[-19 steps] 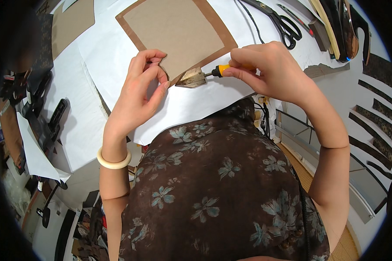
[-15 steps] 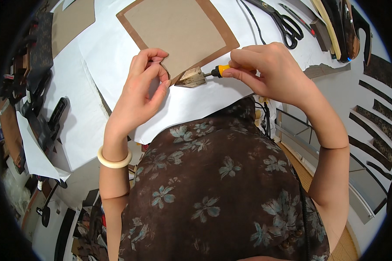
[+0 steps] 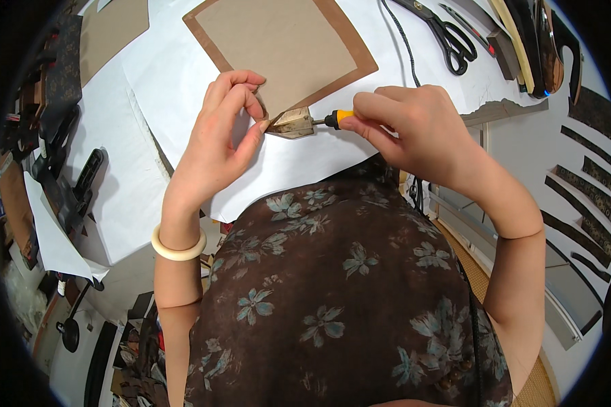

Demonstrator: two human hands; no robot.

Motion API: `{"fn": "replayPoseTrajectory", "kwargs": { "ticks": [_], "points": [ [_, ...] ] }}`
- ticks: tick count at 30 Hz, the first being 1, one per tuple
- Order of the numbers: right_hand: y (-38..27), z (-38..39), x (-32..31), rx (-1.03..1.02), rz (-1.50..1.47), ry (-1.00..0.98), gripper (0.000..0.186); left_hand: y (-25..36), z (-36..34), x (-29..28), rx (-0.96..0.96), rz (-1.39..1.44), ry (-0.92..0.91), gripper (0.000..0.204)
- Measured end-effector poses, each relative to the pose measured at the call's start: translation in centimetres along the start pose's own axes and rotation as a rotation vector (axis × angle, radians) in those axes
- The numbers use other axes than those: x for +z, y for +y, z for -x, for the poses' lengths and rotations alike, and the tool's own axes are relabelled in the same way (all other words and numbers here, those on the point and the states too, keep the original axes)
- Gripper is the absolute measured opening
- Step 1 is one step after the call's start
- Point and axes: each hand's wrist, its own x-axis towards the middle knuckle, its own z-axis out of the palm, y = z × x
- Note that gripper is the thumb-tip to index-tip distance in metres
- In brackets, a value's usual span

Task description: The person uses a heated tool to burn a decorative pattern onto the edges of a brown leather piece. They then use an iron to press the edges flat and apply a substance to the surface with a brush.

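A beige panel [image 3: 278,51] with a brown folded border lies on white paper. At its near corner, my left hand [image 3: 220,132] is closed, its thumb and fingertips pinching the edge. My right hand [image 3: 414,129] is wrapped round the yellow and black handle of a small corded iron [image 3: 292,124]. The wedge-shaped metal head of this iron rests along the near border, its pointed end right by my left thumb. The corner itself is mostly hidden behind my fingers and the metal head.
Black scissors [image 3: 448,41] and a slim red-and-black cutter [image 3: 468,28] lie at the far right. A dark cord [image 3: 405,44] runs down to my right hand. Another beige panel [image 3: 115,37] lies far left, with a black-handled tool [image 3: 88,178] nearer me.
The iron has slid a little left, closer to my left thumb, and my right hand has moved down and left with it. The panel has shifted slightly right.
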Motion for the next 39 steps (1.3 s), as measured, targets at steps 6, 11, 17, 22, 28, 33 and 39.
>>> {"fn": "replayPoseTrajectory", "kwargs": {
  "ticks": [6,11,17,22,28,33,39],
  "points": [
    [-0.9,0.6,0.7,0.042,0.007,0.043,0.017,0.0,-0.2,-0.1,-0.021,0.010,-0.017,0.013],
    [-1.3,1.1,0.4,0.047,0.020,0.105,0.029,0.5,-0.6,0.2,-0.017,0.036,-0.005,0.012],
    [-1.9,0.6,0.8,0.042,0.011,0.156,0.029,0.1,-0.5,0.3,-0.059,0.146,0.006,0.015],
    [-1.5,0.1,0.8,0.055,0.039,0.118,0.023,0.2,-0.4,0.4,-0.177,0.359,0.029,0.022],
    [-0.7,0.2,-0.3,0.161,-0.002,0.112,0.028,-0.1,-0.4,-0.2,-0.171,0.307,0.029,0.025],
    [0.2,1.1,-0.7,0.142,-0.027,0.127,0.031,0.6,-0.5,0.2,-0.071,0.114,0.032,0.033],
    [4.1,2.1,-2.0,0.201,0.071,0.169,0.031,0.8,-0.3,0.0,-0.081,-0.022,-0.008,0.053]
  ]
}}
